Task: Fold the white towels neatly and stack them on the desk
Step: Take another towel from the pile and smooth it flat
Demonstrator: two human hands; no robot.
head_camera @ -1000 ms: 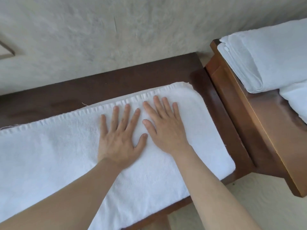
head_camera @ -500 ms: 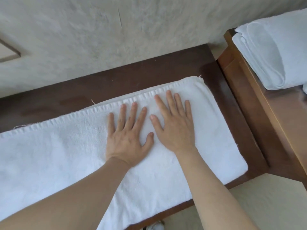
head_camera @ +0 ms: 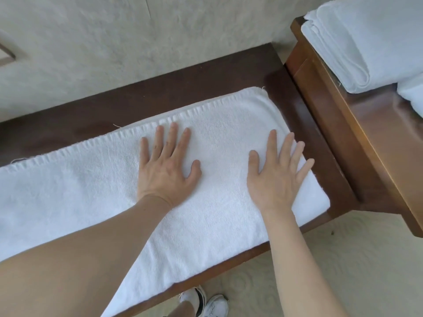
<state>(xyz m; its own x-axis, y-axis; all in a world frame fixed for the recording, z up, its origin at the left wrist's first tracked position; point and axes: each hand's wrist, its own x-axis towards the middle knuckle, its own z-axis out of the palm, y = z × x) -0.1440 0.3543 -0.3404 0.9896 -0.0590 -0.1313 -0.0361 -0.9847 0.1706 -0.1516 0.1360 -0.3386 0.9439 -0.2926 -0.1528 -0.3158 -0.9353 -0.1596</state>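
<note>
A long white towel (head_camera: pixel 80 197) lies folded lengthwise on the dark wooden desk (head_camera: pixel 206 74), running from the left edge of view to near the desk's right end. My left hand (head_camera: pixel 168 167) presses flat on its middle, fingers spread. Flat too, my right hand (head_camera: pixel 275 175) rests close to the towel's right end, its outer fingers reaching the towel's edge. Neither hand grips anything. On the higher brown wooden surface (head_camera: pixel 370 138) at the right sits a folded white towel (head_camera: pixel 366 40), and a corner of another white towel (head_camera: pixel 412 92) shows at the frame edge.
A pale textured wall (head_camera: pixel 160 37) rises right behind the desk. Pale patterned floor (head_camera: pixel 343 271) lies below the desk's front edge, where my white shoes (head_camera: pixel 206 305) show. The higher wooden surface butts against the desk's right end.
My right hand has slid to the right along the towel, away from my left hand, which stayed near the middle. The view has shifted so the desk's front edge and my shoes show.
</note>
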